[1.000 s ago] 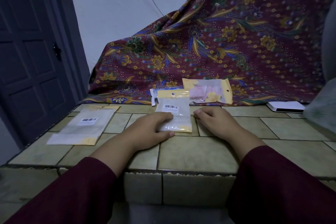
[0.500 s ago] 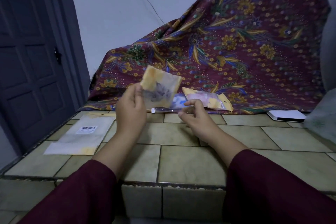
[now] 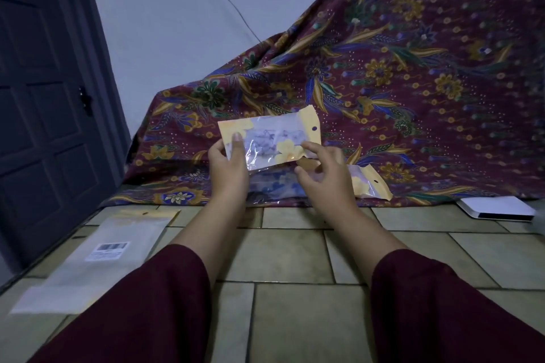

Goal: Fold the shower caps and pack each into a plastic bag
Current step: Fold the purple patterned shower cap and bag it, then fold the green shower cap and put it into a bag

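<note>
Packed bag (image 3: pixel 274 138) held up over the tiled surface (image 3: pixel 295 247) — my left fingers (image 3: pixel 237 141) pinch its edge, right fingers (image 3: pixel 309 147) curl at its corner, grip unclear. Best flattened evenly, seal pressed fully shut.

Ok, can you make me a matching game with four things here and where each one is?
Things: 1 packed bag; 2 barcode bag; 3 white box; 4 door.
Places: a far right on the counter; b held up in the air; c far left, dark; d flat on the counter, left.
Pairs: 1-b, 2-d, 3-a, 4-c.
</note>
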